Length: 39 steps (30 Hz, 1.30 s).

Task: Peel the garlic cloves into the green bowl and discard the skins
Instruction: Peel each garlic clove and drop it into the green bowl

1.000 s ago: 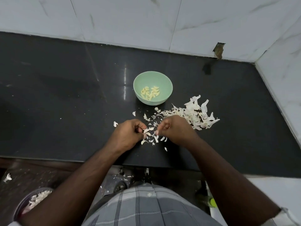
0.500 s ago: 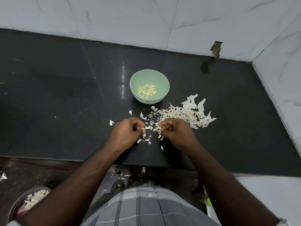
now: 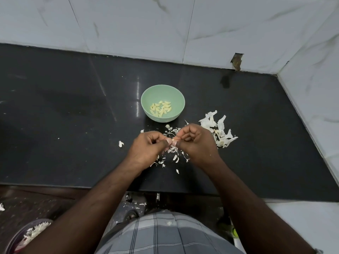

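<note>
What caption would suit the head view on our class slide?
Both hands, left hand and right hand, pinch a garlic clove above scattered skins, near the green bowl of peeled cloves.

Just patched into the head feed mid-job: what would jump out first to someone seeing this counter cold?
The green bowl sits mid-counter with peeled cloves in its bottom. Just in front of it, the left hand and right hand meet, pinching one garlic clove between their fingertips. White skins lie piled on the dark counter to the right of the hands, with smaller scraps beneath them.
</note>
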Each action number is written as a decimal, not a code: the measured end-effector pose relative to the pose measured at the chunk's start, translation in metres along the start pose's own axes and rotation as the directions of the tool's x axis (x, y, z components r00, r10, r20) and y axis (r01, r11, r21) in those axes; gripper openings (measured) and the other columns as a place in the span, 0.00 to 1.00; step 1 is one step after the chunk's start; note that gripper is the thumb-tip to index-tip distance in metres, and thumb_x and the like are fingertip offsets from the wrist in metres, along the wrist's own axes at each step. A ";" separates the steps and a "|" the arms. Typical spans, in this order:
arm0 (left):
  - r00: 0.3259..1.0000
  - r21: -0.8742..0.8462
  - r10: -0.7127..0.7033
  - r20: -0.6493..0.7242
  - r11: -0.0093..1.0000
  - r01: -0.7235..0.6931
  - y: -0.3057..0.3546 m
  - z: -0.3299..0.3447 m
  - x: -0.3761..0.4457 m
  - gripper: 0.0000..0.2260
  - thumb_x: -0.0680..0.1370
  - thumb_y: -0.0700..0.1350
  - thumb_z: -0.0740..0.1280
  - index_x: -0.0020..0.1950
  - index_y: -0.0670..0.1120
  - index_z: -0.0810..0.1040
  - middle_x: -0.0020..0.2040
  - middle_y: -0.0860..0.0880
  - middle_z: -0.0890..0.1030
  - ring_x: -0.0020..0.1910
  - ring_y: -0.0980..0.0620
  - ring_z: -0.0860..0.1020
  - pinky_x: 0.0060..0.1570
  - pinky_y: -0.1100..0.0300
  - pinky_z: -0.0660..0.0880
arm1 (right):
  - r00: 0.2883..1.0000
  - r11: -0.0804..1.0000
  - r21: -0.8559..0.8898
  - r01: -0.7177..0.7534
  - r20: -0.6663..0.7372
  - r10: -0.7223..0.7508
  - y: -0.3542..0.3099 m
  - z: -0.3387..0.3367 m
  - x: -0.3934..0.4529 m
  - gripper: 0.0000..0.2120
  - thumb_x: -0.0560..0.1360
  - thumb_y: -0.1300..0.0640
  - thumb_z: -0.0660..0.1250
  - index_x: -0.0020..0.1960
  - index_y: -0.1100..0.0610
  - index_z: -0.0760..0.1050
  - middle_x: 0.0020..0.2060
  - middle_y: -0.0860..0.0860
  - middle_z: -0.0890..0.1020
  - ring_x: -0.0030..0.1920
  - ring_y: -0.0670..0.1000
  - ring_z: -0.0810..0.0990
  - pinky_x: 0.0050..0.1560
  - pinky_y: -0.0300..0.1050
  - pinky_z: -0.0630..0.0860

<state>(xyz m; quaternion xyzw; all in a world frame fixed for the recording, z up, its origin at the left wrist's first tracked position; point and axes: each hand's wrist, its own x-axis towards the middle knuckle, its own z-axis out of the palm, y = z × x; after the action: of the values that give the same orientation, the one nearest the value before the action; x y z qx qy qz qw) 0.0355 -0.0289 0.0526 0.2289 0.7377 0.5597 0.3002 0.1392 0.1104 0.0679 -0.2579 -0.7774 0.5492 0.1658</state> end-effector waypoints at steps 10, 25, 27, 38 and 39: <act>0.999 -0.325 -0.017 -0.047 0.946 0.001 0.005 0.013 0.002 0.01 0.75 0.37 0.73 0.45 0.41 0.85 0.35 0.47 0.82 0.33 0.56 0.77 0.33 0.68 0.71 | 0.994 0.964 0.256 -0.071 -0.060 0.089 -0.009 -0.003 -0.001 0.10 0.68 0.69 0.77 0.40 0.56 0.79 0.35 0.55 0.83 0.35 0.51 0.81 0.41 0.42 0.80; 0.999 -0.335 -0.032 -0.023 0.942 0.023 0.010 0.012 0.005 0.06 0.75 0.37 0.73 0.50 0.44 0.85 0.44 0.48 0.85 0.39 0.56 0.79 0.39 0.62 0.73 | 0.982 0.815 0.557 -0.163 0.010 0.190 -0.013 -0.017 0.003 0.13 0.67 0.76 0.73 0.46 0.64 0.77 0.38 0.57 0.84 0.37 0.51 0.82 0.40 0.43 0.80; 1.000 -0.313 -0.007 -0.023 0.950 -0.001 0.015 0.012 0.003 0.07 0.76 0.40 0.73 0.52 0.45 0.86 0.50 0.48 0.86 0.43 0.57 0.81 0.43 0.64 0.74 | 0.989 0.872 0.473 -0.125 -0.006 0.144 -0.015 -0.018 0.002 0.12 0.67 0.75 0.74 0.46 0.64 0.78 0.38 0.57 0.84 0.37 0.51 0.82 0.42 0.43 0.80; 0.995 -0.280 0.084 -0.048 0.955 -0.094 0.023 0.012 0.000 0.03 0.74 0.38 0.75 0.47 0.44 0.86 0.37 0.46 0.82 0.35 0.57 0.76 0.39 0.66 0.73 | 0.973 0.818 0.540 -0.197 0.006 0.230 -0.018 -0.014 0.001 0.11 0.68 0.76 0.72 0.43 0.62 0.77 0.33 0.56 0.81 0.34 0.51 0.80 0.39 0.41 0.79; 0.994 -0.284 0.094 -0.053 0.953 -0.105 0.023 0.013 -0.001 0.03 0.74 0.38 0.75 0.47 0.44 0.86 0.36 0.47 0.82 0.35 0.56 0.74 0.39 0.66 0.73 | 0.962 0.751 0.614 -0.241 0.051 0.267 -0.017 -0.012 0.000 0.11 0.69 0.76 0.70 0.43 0.62 0.76 0.33 0.55 0.81 0.34 0.51 0.79 0.39 0.41 0.78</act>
<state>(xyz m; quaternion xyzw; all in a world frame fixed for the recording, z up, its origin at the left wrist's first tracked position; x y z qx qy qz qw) 0.0459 -0.0146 0.0723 0.2092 0.6422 0.6793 0.2871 0.1417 0.1147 0.0882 -0.3038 -0.5102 0.7841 0.1802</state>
